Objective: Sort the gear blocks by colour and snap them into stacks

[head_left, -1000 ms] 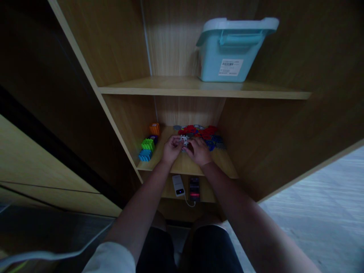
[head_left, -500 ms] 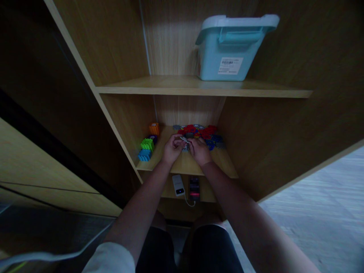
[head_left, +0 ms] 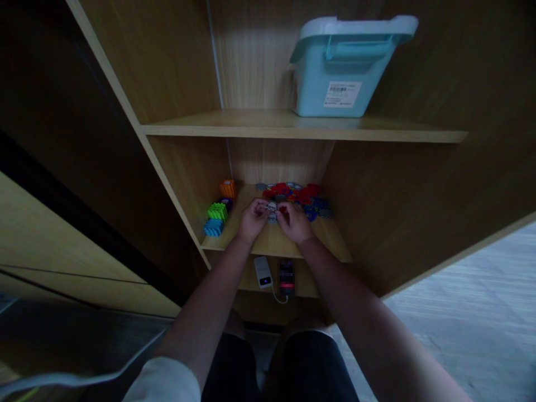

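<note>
My left hand (head_left: 252, 219) and my right hand (head_left: 293, 221) meet over the lower shelf (head_left: 272, 241) of a wooden cabinet. Both are closed on a small grey-white toy piece (head_left: 272, 207) held between their fingertips. Just behind the hands lies a heap of red, blue and grey toy pieces (head_left: 298, 196). To the left, along the cabinet wall, stand an orange block (head_left: 228, 188), a green block (head_left: 218, 211) and a blue block (head_left: 213, 227).
A pale blue lidded bin (head_left: 341, 66) with a label sits on the upper shelf (head_left: 293, 127). Below the lower shelf lie a white power bank (head_left: 263, 271) with a cable and a dark device (head_left: 286, 277). My knees are under the shelf. Grey floor lies to the right.
The hands have stayed at the same place, turning the small piece between the fingers. The view has shifted slightly.
</note>
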`<state>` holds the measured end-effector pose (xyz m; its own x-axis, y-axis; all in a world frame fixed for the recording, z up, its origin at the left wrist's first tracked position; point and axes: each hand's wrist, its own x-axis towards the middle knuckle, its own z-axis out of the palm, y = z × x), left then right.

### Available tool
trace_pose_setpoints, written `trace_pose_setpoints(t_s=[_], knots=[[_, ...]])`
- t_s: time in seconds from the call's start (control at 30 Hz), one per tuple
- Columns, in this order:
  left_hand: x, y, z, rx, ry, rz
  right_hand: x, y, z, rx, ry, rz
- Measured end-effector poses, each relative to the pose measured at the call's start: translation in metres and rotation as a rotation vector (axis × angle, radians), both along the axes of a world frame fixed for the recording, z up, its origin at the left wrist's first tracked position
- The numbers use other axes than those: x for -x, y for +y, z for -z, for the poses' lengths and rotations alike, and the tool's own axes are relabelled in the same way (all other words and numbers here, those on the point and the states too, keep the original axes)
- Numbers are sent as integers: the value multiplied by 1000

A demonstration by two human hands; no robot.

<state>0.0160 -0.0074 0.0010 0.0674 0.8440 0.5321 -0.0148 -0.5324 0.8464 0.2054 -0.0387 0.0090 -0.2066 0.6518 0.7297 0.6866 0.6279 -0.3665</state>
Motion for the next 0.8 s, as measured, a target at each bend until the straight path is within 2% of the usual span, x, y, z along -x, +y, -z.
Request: trace_pose_setpoints(t_s=[0.3,0.53,0.63,0.8], knots=[[-1,4,-1,143,-154,155,-1,2,0,30,96,-31],[3,2,-6,233,-155,182,-2,0,-3,52,129,-59],[3,5,-6,259,-146,119,-3,3,0,59,114,-5],[3,14,1,254,-102,-97,-5,11,7,71,48,43]])
